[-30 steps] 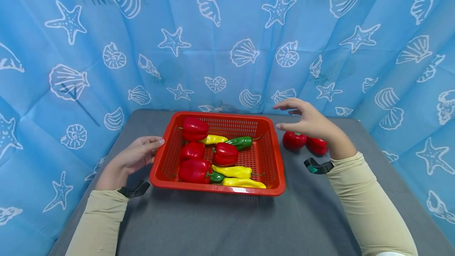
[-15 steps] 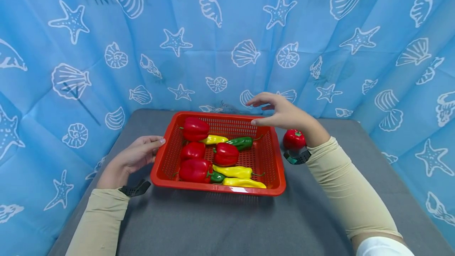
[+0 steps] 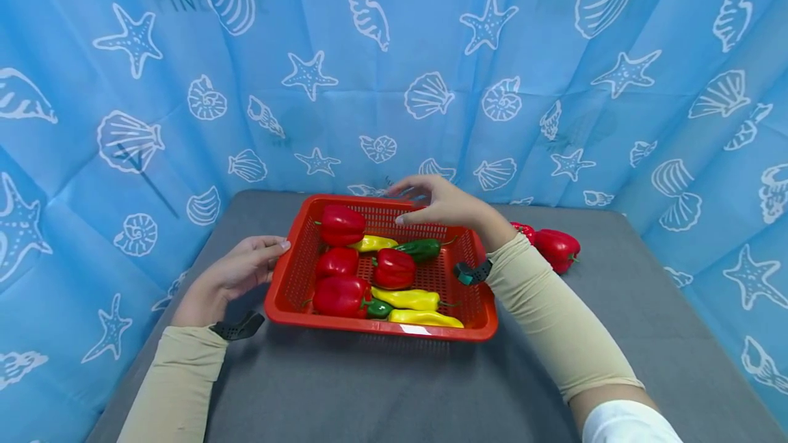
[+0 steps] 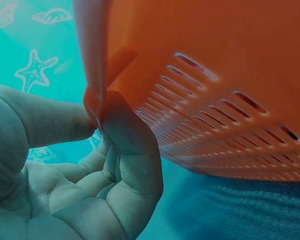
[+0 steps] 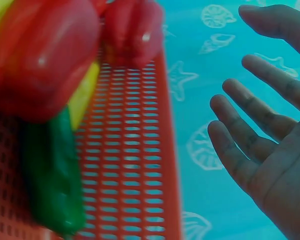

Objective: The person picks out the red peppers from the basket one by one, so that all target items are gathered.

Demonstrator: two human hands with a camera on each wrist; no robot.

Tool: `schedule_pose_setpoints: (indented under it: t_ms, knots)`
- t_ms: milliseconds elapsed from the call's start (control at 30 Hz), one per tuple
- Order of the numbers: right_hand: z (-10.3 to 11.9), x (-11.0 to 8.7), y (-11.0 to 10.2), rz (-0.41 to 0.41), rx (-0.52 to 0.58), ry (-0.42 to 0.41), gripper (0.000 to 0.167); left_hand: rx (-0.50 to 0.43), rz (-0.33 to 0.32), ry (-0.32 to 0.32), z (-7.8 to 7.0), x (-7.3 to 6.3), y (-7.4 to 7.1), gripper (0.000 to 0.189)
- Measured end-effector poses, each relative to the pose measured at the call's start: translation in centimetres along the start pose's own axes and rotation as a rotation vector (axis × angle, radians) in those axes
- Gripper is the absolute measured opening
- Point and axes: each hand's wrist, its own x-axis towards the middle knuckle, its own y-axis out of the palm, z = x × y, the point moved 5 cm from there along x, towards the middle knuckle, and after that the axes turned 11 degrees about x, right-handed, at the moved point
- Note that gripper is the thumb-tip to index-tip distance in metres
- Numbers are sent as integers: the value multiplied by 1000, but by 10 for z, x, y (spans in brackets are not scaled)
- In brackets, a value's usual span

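Red basket (image 3: 369,327) stands around the middle of a gray tabletop (image 3: 369,388), its far wall near a blue curtain (image 3: 363,108) printed with white shells and starfish. Beige sleeves (image 3: 557,313) come in from the near side, left and right. On the left, the left hand (image 3: 246,269) pinches the basket's rim between thumb and bent forefinger. The right hand (image 3: 444,205) hangs near the far rim, toward the right, its fingers spread and well apart from the thumb. Four bulky red peppers (image 3: 340,296) lie in the basket, three along its left side and one near the center. On the tabletop to the right lie a loose red pepper (image 3: 557,249) and, just beside it, a second red pepper (image 3: 524,229), partly hidden by the sleeve. Of three slimmer yellow peppers (image 3: 426,318), two lie near and one far. A green pepper (image 3: 421,249) lies toward the far side; a smaller bit of green (image 3: 378,308) shows beside the near left red one
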Motion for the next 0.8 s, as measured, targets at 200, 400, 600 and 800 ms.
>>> schedule_pose_setpoints:
  t_ms: [200, 400, 600, 800]
  knots:
    - [-21, 12, 15, 58, -25, 56, 56, -7, 2, -13, 0, 0, 0, 41]
    - [-28, 17, 27, 116, -46, 81, 57, -10, -10, -29, 1, 0, 0, 41]
    - [-32, 17, 33, 139, -95, 120, 61, -7, -23, -37, 1, 1, -1, 42]
    - [-39, 17, 36, 161, -87, 147, 64, -23, -18, -37, 0, 0, 0, 40]
